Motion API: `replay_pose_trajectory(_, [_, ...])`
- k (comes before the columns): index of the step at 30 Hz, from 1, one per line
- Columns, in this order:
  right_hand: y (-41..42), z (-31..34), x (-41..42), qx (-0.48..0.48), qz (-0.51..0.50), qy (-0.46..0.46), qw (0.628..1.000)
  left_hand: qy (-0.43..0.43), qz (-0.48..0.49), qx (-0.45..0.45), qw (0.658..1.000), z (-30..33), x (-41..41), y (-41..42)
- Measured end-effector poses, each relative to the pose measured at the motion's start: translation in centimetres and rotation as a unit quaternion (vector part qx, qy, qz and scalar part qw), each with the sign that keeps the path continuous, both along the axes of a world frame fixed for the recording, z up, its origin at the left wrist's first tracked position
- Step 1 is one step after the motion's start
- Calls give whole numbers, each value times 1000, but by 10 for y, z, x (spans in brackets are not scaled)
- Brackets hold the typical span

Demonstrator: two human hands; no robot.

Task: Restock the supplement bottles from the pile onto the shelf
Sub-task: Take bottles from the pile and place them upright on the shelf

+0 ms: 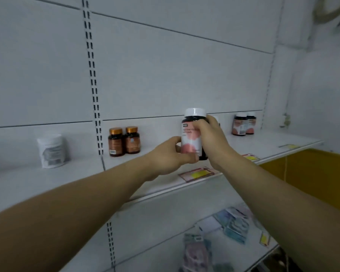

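A: Progress? Largest item first.

B: The shelf (243, 142) is only sparsely stocked. A white tub (51, 150) is seen well to the left of the hands, two amber-capped bottles (124, 142) just left of them, and two white-capped bottles (243, 124) farther right and back. Much bare shelf is left, so the task is judged early to midway.

A: And the bottle in play?

B: A dark bottle with a pink label and white cap (192, 132) is held upright between both hands, just over the middle of the shelf. Whether its base is touching the shelf cannot be told; placement is judged not yet finished.

A: Hand states?

B: The left hand (170, 156) is curled round the lower label, thumb in front. The right hand (210, 134) is wrapped round the upper body from the right side. Nothing else is held.

A: What's hidden or unclear?

B: The pile is not in view, so the remaining count cannot be given. Another item seems to be hidden behind the right hand; it cannot be identified. Label text is blurred. Packets on the lower shelf (232, 226), below the right arm, are smeared and partly cut off. Price tags (199, 173) below the hands are unreadable.
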State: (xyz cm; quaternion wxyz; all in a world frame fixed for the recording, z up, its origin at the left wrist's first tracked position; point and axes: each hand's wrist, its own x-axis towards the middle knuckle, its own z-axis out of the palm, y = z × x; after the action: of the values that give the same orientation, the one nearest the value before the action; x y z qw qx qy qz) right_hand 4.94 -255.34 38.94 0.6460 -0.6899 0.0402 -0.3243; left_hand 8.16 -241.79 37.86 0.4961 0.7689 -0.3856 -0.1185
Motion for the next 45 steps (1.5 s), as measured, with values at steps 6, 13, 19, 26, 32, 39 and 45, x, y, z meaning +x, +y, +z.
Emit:
replay_pose_trajectory(6, [-131, -2, -12, -12, -29, -1, 999, -4, -45, 17, 999, -2, -6, -133])
replay_pose_trajectory(13, [-231, -1, -11, -50, -124, 21, 991, -49, 0, 117, 992, 2, 2, -228])
replay_pose_trajectory(19, [-306, -9, 9, -50, -120, 42, 991, -157, 15, 231, 960, -2, 20, -289])
replay_pose_trajectory(26, [-395, -22, 58, -99, -32, 50, 993, -155, 78, 351, 920, -8, 51, -367])
replay_pose_trajectory(32, [-456, -28, 90, -179, 27, 66, 981, -147, 131, 447, 873, -18, 71, -420])
replay_pose_trajectory(39, [-472, -28, 109, -280, 32, 85, 956, -147, 199, 479, 842, -38, 74, -433])
replay_pose_trajectory(45, [-480, -31, 125, -307, 34, 99, 946, -162, 204, 476, 840, -39, 74, -434])
